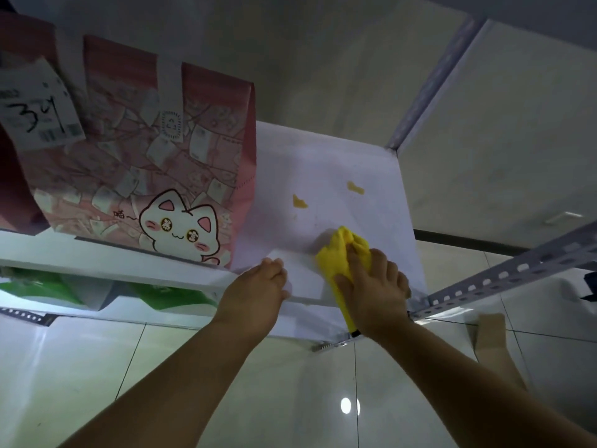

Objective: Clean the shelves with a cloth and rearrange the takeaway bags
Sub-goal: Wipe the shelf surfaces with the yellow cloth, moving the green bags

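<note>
The right grip (371, 286) clamps a bunched yellow cloth (339, 250), fingers and thumb curled round it, pressing it onto the white shelf (323, 163) near the front edge. The left grip (255, 289) holds the shelf's front lip just beside it, fingers curled over the top. Beyond the cloth lie two yellow smears (299, 202), apart from each other. A pink takeaway bag (161, 163) printed with a cartoon cat stands upright on the shelf's left part, a receipt (35, 105) hanging by it. Green bags (168, 295) show on the shelf below
</note>
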A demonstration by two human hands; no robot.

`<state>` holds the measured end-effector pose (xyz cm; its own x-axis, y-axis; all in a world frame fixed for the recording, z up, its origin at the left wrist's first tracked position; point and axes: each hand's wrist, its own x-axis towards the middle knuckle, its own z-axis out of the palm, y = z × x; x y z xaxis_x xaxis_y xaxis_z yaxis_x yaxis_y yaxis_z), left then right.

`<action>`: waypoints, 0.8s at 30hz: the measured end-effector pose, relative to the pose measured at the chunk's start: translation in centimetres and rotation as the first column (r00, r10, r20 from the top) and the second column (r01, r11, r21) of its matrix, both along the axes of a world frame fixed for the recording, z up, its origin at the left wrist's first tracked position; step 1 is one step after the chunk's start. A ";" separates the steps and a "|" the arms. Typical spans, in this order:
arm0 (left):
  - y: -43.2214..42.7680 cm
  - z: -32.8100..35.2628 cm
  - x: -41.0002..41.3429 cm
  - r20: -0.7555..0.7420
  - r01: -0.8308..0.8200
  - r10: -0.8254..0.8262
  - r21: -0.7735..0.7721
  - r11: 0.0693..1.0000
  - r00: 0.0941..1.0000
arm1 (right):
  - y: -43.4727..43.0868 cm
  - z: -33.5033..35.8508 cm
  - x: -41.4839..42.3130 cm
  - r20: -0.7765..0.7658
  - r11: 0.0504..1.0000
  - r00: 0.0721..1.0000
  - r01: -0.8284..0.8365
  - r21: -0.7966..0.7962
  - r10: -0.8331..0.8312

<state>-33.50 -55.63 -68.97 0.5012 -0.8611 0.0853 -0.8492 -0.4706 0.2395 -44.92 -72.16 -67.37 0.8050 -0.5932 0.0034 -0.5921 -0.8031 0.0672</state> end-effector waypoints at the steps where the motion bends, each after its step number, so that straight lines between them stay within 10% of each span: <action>1: 0.0 0.1 0.1 -0.016 0.010 -0.011 -0.007 1.000 1.000 | -0.5 0.6 0.5 -0.011 0.997 0.997 0.071 0.027 -0.070; 5: 0.1 -0.3 0.0 -0.016 0.013 -0.013 0.036 0.999 1.000 | -1.8 2.2 4.9 -0.034 0.882 0.933 0.351 0.313 -0.359; 12: 0.5 -1.3 0.1 -0.080 -0.010 0.002 -0.105 0.994 0.997 | 2.1 1.0 3.8 -0.084 0.988 0.995 -0.042 0.149 0.055; 24: 0.7 -1.2 0.1 -0.103 -0.091 0.066 -0.268 0.959 0.993 | -1.3 0.6 7.5 -0.058 0.986 0.990 0.134 0.094 -0.129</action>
<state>-33.45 -54.92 -70.20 0.5831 -0.7694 0.2608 -0.7805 -0.4415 0.4427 -37.41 -73.50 -66.75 0.7175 -0.6895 -0.0991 -0.6908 -0.7226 0.0254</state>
